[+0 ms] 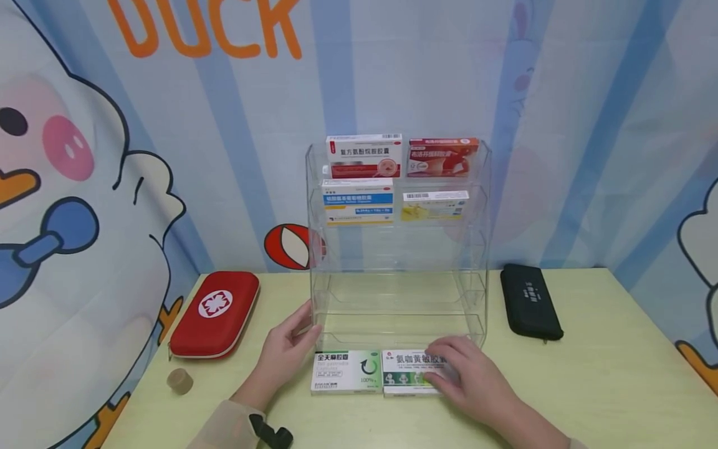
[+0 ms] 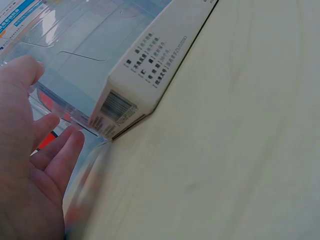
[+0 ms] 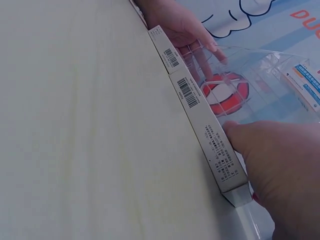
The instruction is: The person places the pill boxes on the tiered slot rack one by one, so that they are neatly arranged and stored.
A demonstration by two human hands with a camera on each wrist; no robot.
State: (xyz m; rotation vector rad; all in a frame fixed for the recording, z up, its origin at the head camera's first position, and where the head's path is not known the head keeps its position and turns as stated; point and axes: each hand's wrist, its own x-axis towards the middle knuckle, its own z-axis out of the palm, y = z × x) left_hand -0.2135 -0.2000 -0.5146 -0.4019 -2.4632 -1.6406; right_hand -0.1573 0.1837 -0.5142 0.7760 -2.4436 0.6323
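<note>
A clear acrylic tiered rack (image 1: 401, 293) stands at the middle of the table against the backdrop. My left hand (image 1: 288, 340) is at its lower left corner, thumb near the front edge and fingers loosely extended along the outer side. Two white medicine boxes lie side by side in front of the rack. The left medicine box (image 1: 346, 372) has a green arrow on its face. My right hand (image 1: 471, 377) holds the right end of the other medicine box (image 1: 404, 374), which bears a green picture strip; the thumb is across its face, and some fingertips are hidden in the right wrist view.
Medicine boxes fill two upper tiers: a white-and-red box (image 1: 361, 156), a red box (image 1: 443, 156), a blue-and-white box (image 1: 357, 202) and a yellow-and-white box (image 1: 434, 206). A red zip case (image 1: 215, 315) and cork-like stopper (image 1: 179, 381) sit left, a black pouch (image 1: 530, 302) right.
</note>
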